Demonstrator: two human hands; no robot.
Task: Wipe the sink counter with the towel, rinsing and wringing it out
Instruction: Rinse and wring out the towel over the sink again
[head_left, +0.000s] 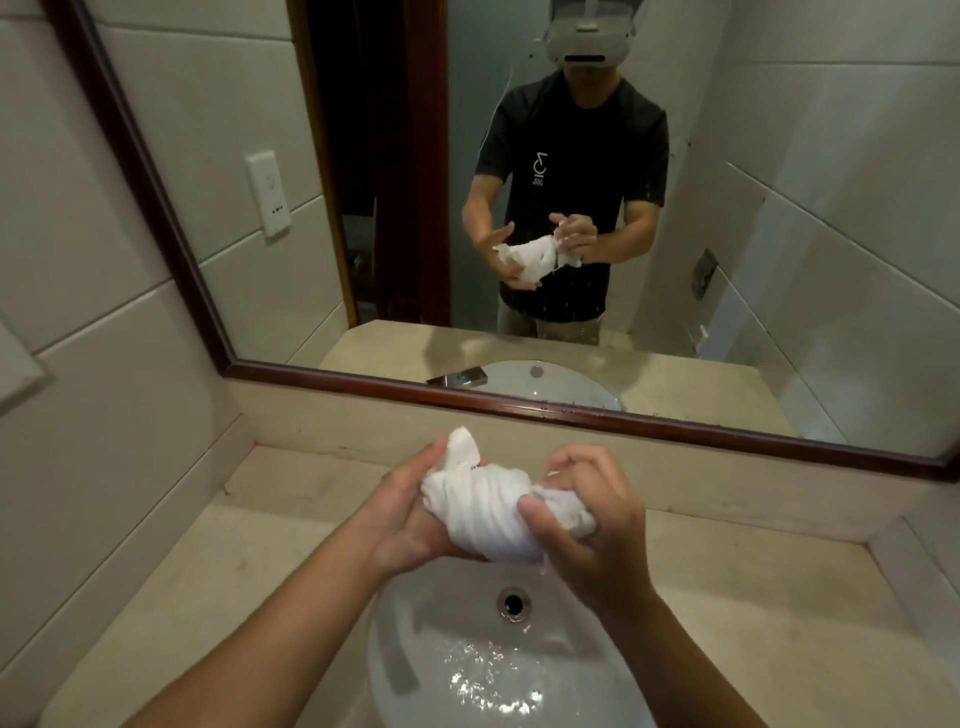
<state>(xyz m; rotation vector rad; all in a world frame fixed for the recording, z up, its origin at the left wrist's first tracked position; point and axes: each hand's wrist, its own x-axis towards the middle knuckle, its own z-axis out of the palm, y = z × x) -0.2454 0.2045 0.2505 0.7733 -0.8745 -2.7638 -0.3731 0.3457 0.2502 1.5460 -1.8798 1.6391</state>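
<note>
One mirror (571, 182), dark wood frame, spans the far wall; it reflects you at the counter. One beige sink counter (753, 597) runs below it. One white basin (415, 649) sits near, wet, water glinting on its floor, one drain (513, 603) at centre. One towel (483, 512): white, wet, twisted into a rope-like bundle, held above the basin's far rim. Your left hand (410, 514) cups and grips its left end, palm up. Your right hand (597, 535) clenches the right end, fingers curled round it.
</note>
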